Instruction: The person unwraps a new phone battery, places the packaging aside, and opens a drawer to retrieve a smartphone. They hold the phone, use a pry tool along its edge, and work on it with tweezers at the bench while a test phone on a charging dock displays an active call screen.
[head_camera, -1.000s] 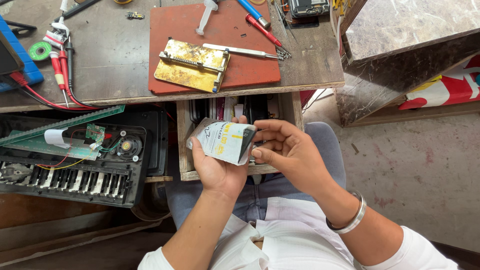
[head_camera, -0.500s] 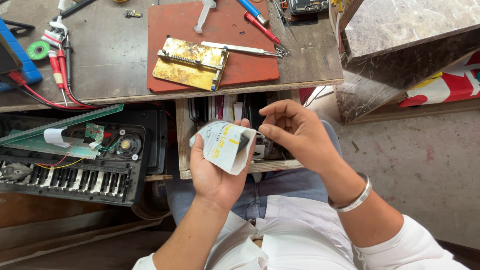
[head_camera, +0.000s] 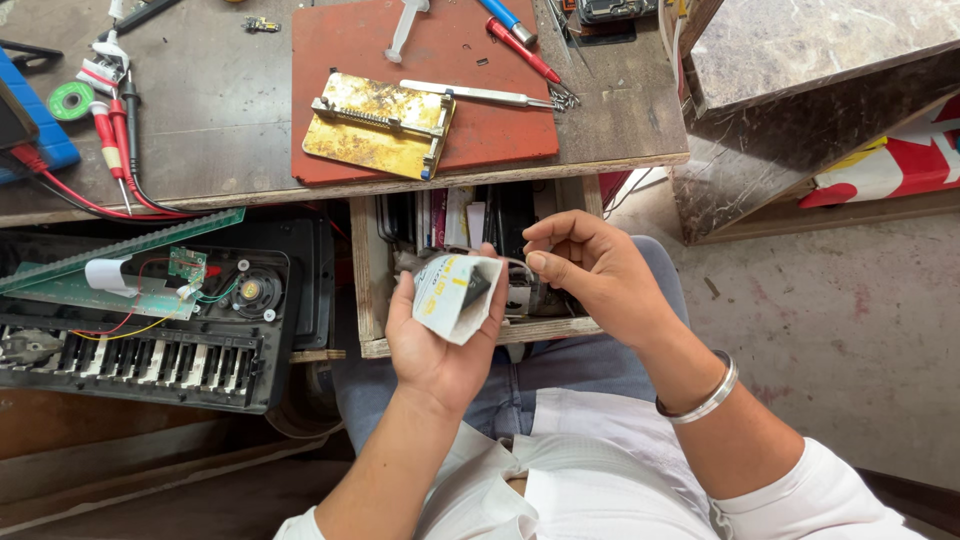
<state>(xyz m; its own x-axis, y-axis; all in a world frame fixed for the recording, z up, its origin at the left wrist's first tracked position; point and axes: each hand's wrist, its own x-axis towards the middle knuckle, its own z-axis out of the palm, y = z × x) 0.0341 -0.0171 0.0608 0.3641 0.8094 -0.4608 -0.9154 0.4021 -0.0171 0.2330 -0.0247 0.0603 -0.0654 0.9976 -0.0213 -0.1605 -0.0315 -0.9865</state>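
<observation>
The left hand (head_camera: 440, 340) cups a small white packet (head_camera: 452, 295) in its palm above the open drawer (head_camera: 372, 290), its long axis running up toward the counter (head_camera: 220, 120). The right hand (head_camera: 590, 275) hovers just beside it on the right, empty, fingertips curled close together. The packet is crumpled, with yellow print and a dark flap at its open top.

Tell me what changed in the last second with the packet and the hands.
The right hand let go of the white packet and drew back to the right, fingers curled. The left hand kept holding the packet over the open drawer. The bench tools stayed put.
</observation>
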